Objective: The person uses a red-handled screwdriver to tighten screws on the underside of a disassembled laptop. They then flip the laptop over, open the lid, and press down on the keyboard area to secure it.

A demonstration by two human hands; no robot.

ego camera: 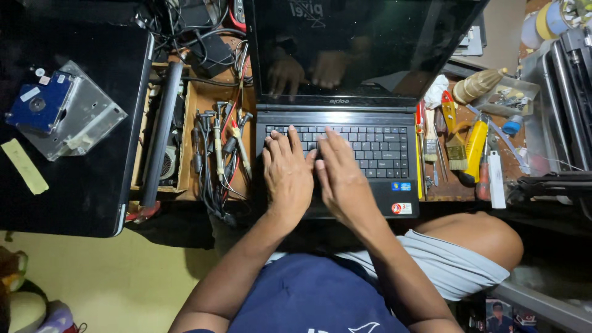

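An open black laptop [394, 185] sits on the cluttered workbench in front of me, its dark screen [364, 43] reflecting my hands. My left hand [287, 172] lies flat on the left part of the keyboard [382, 148], fingers spread over the keys. My right hand [341, 176] rests beside it on the middle of the keyboard, fingers stretched forward and touching the keys. Neither hand holds anything.
Left of the laptop lie bundled probes and cables [219, 154] and a closed black laptop [80, 123] with a blue hard drive [38, 102] in a clear case on it. To the right are screwdrivers, a brush [456, 151], a yellow tool [476, 145] and a parts tray [515, 92].
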